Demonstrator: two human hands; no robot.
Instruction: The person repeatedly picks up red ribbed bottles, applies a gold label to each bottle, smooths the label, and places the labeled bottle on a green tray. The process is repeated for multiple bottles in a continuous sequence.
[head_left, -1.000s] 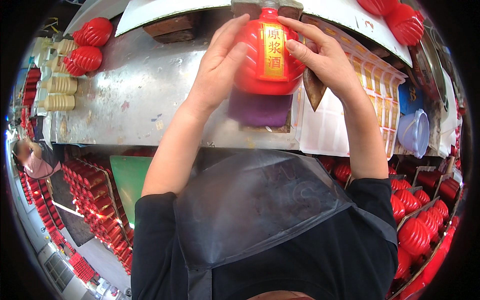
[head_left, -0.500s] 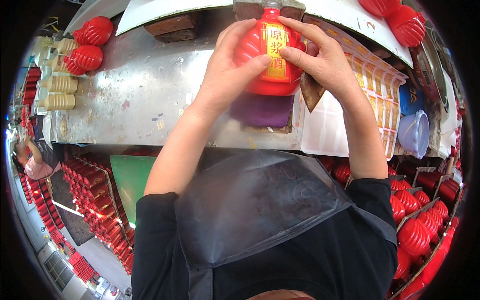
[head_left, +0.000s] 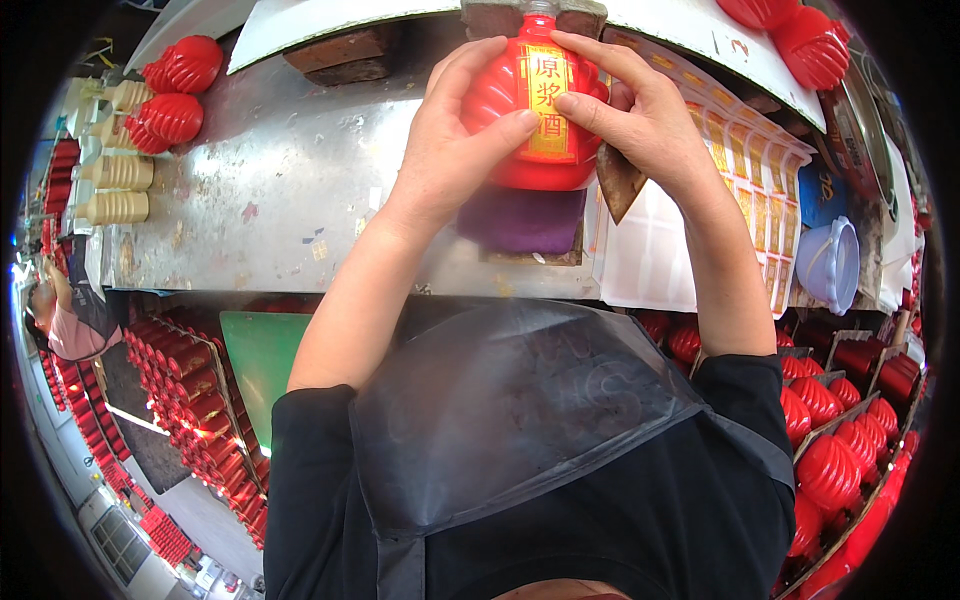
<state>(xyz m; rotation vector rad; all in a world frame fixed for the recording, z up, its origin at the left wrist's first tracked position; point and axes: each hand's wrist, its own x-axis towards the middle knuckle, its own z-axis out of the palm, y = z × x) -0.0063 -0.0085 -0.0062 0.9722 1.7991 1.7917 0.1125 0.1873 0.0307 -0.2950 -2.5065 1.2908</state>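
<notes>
A glossy red ribbed bottle (head_left: 490, 100) lies on its back at the far side of the metal bench, its neck pointing away from me. A yellow label with a gold border (head_left: 545, 108) runs down its front. My left hand (head_left: 460, 125) wraps the bottle's left side, thumb on the label's left edge. My right hand (head_left: 645, 115) curls round the right side, its thumb pressing on the label. A brown, pointed, blade-like piece (head_left: 620, 187) juts from under my right palm; its other end is hidden. Beneath the bottle's base is a purple cloth pad (head_left: 525, 220).
Label sheets (head_left: 740, 180) cover the bench on the right, beside a pale purple bucket (head_left: 828, 265). Red bottles (head_left: 165, 122) and cream bottle-shaped pieces (head_left: 118, 207) stand at left. Bricks (head_left: 345, 55) prop a white board. Racked red bottles (head_left: 830, 470) sit below right. Another person (head_left: 75, 320) is far left.
My hands and the bottle hold nearly the same place, with both thumbs still at the label. The view shifts slightly. The person at far left has raised an arm a little.
</notes>
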